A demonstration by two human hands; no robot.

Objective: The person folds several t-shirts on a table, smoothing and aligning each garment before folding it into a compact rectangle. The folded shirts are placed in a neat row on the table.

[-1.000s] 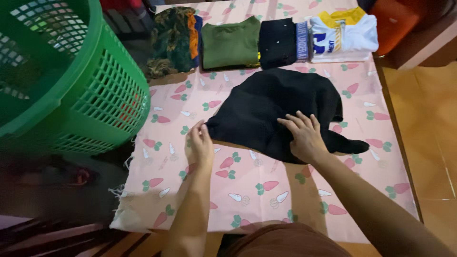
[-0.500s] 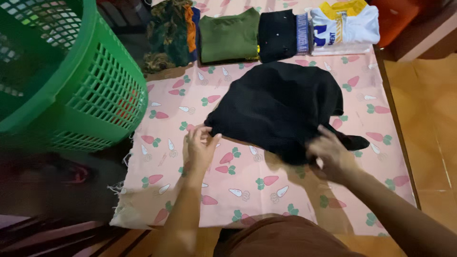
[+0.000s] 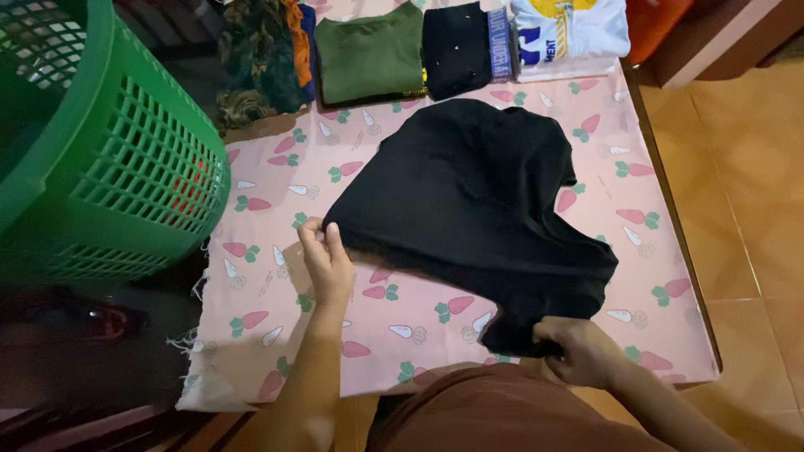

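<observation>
At the far left a green laundry basket [image 3: 100,159] stands just beside the tabletop's [image 3: 670,251] left edge, which is covered by a pink cloth [image 3: 419,318] printed with carrots. The left hand [image 3: 325,261] has its fingers narrowed, pinching the left corner of the black garment [image 3: 469,201]. That garment lies spread over the middle of the tabletop, reaching toward the near edge. There the right hand [image 3: 578,350] is closed around its lower corner. Pulling unevenly could wrinkle the garment or drag the loose cloth, whose frayed corner already hangs off the near left. Along the far edge lie a patterned folded garment [image 3: 260,59], a green one [image 3: 368,54], a black one [image 3: 456,50] and a white one [image 3: 569,33], close enough to be nudged.
</observation>
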